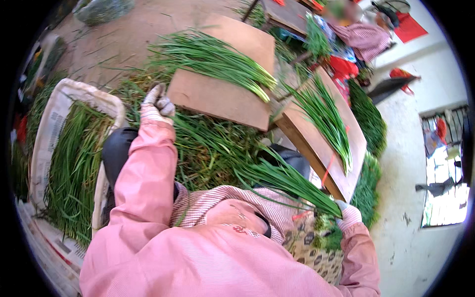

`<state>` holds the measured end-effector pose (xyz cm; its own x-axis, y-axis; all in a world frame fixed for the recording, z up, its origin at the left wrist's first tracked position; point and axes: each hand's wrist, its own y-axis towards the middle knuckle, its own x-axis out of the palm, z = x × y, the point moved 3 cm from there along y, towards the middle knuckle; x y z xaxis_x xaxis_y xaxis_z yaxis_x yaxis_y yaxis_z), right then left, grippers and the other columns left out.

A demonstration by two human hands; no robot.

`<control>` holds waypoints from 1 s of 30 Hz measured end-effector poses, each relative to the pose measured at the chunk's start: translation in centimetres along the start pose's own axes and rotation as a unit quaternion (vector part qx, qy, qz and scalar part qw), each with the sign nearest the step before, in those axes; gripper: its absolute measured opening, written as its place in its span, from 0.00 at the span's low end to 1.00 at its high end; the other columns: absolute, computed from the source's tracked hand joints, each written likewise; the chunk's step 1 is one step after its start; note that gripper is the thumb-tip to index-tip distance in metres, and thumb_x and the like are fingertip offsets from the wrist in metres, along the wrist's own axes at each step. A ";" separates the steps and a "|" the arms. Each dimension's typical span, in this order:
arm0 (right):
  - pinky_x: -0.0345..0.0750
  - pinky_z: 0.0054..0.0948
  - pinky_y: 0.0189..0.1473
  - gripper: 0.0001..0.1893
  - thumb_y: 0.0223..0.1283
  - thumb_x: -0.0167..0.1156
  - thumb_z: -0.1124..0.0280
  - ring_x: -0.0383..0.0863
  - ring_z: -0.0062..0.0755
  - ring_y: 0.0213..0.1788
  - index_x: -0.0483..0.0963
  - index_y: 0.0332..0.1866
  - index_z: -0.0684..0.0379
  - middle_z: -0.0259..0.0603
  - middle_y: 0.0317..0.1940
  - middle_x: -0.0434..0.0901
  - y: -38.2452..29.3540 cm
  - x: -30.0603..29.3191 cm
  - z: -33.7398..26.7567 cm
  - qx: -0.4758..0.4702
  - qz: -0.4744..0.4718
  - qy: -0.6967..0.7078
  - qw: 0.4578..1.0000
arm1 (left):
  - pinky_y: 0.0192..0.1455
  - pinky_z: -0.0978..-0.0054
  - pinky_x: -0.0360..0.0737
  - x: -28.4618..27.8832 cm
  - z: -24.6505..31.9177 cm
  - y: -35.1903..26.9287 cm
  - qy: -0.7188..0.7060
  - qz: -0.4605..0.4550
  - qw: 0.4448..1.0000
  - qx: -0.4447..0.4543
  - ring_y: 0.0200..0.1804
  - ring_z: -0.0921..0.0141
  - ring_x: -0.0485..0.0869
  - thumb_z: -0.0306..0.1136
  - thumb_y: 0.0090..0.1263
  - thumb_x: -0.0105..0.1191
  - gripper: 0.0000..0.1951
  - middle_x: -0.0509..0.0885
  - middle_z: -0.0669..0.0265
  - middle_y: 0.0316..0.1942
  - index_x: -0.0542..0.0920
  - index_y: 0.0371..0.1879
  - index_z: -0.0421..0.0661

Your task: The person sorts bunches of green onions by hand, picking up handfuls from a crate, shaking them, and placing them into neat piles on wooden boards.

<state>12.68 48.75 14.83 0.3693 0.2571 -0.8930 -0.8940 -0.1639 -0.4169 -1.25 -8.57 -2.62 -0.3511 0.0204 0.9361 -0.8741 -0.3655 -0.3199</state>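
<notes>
My right hand [347, 212], in a pale work glove, grips a bunch of garlic chives [293, 180] by its root end. The long green leaves fan out leftward across my lap towards the loose greens below. My gloved left hand [159, 103] is raised at the left corner of a brown board [219, 98], its fingers curled; whether they pinch any leaf cannot be made out. A larger pile of garlic chives [215, 61] lies across that board, pale ends to the right. Another bunch [326, 115] rests on a second, tilted board [293, 126], with a red tie [328, 169] beside it.
Left of my knee stands a white plastic crate [120, 107] filled with chives [76, 167]. Loose leaf trimmings [207, 159] cover the floor between my legs. Stacked greens [365, 118] line the right wall. Another person [362, 37] sits at the upper right near a table [285, 16].
</notes>
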 end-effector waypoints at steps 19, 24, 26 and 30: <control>0.69 0.24 0.51 0.27 0.47 0.64 0.71 0.72 0.23 0.47 0.66 0.54 0.64 0.35 0.44 0.75 5.9 -24.5 6.8 -0.013 0.287 0.403 0.869 | 0.14 0.82 0.55 -4.0 -2.8 0.3 0.357 0.183 0.914 0.055 0.15 0.81 0.62 0.41 0.58 0.56 0.10 0.69 0.78 0.20 0.75 0.36 0.56; 0.69 0.24 0.50 0.25 0.47 0.62 0.74 0.73 0.25 0.44 0.67 0.54 0.61 0.37 0.42 0.77 12.4 -27.0 11.2 0.008 0.366 0.325 0.872 | 0.10 0.82 0.58 -6.7 -2.0 1.7 0.364 0.189 0.910 0.064 0.12 0.79 0.64 0.39 0.58 0.56 0.10 0.75 0.74 0.23 0.76 0.38 0.57; 0.71 0.25 0.49 0.21 0.49 0.59 0.79 0.74 0.26 0.42 0.68 0.52 0.60 0.36 0.39 0.78 15.0 -23.7 12.0 0.004 0.378 0.301 0.875 | 0.09 0.82 0.59 -6.6 -1.8 1.0 0.390 0.185 0.900 0.056 0.10 0.79 0.64 0.37 0.59 0.56 0.09 0.76 0.72 0.22 0.75 0.38 0.56; 0.73 0.28 0.48 0.20 0.50 0.59 0.77 0.76 0.33 0.41 0.69 0.51 0.56 0.40 0.38 0.78 17.9 -11.7 15.4 0.152 0.267 0.394 0.866 | 0.09 0.82 0.59 -9.2 -2.7 0.8 0.472 0.151 0.869 0.015 0.10 0.79 0.65 0.34 0.60 0.55 0.08 0.77 0.70 0.22 0.75 0.39 0.54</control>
<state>-11.60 57.45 20.44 -0.1659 -0.5274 -0.8333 -0.9719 0.2303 0.0478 0.38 -6.54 -11.86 -0.6935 0.6682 0.2694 -0.6907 -0.5102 -0.5125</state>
